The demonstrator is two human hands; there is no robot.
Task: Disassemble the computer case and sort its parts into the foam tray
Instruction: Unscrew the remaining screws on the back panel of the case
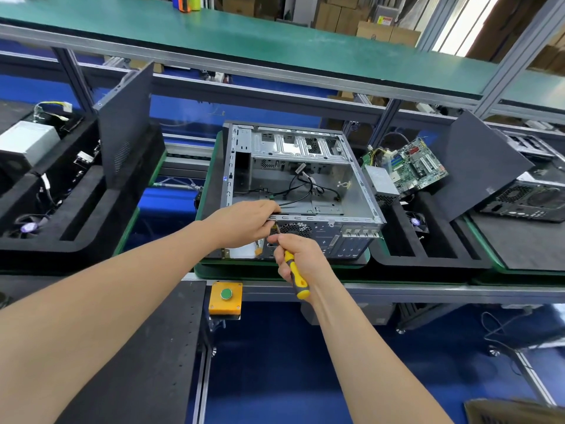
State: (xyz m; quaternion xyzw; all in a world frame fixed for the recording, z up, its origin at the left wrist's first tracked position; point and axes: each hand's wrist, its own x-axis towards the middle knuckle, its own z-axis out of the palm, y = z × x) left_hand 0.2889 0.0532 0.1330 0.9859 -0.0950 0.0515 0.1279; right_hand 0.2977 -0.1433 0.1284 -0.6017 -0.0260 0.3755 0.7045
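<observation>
Assembly-line bench, blue floor, green shelf (214, 35) overhead. Mid-bench, computer case (345, 191) lies on side, open face up, on green pallet (214, 267). Black foam tray (428, 255) sits just right of it, holding circuit board (419, 163) and power supply (382, 182).

Grip: left hand (244, 224) curled over case's near rim, holding it. The right hand (301, 255) is wrapped round yellow screwdriver (295, 276), tip at rear panel beside fan grille (295, 230).

Case likely light now: stiff sheet metal, edges probably sharp. Lift by folded rim, mind loose cables (299, 185).
</observation>
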